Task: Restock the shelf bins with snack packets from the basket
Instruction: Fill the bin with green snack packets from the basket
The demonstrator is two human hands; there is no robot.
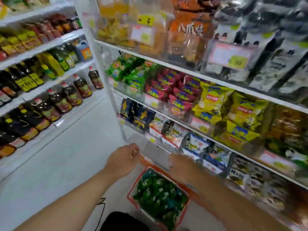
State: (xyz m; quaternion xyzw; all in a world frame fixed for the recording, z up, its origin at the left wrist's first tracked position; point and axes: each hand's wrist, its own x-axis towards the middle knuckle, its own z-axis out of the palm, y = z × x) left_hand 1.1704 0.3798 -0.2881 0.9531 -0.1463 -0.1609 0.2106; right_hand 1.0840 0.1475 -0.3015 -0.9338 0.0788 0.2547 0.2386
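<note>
price tag (237,62) w/ "90"

We see open white floor (70,155) on the left w/ room to pass, while the orange basket (185,194) & packed snack shelves (208,77) block the right.

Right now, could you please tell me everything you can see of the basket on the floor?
The basket is orange-red, apparently plastic, with a roughly rectangular rim and a paler inner wall. It sits on the pale floor at the foot of the snack shelves, below the person's hands, turned at an angle to the shelf. It is filled nearly to the rim with small green packets, a few of them bluer. Neither hand touches it. Its near corner is hidden behind a dark shape at the bottom edge. No handle is visible.
</note>
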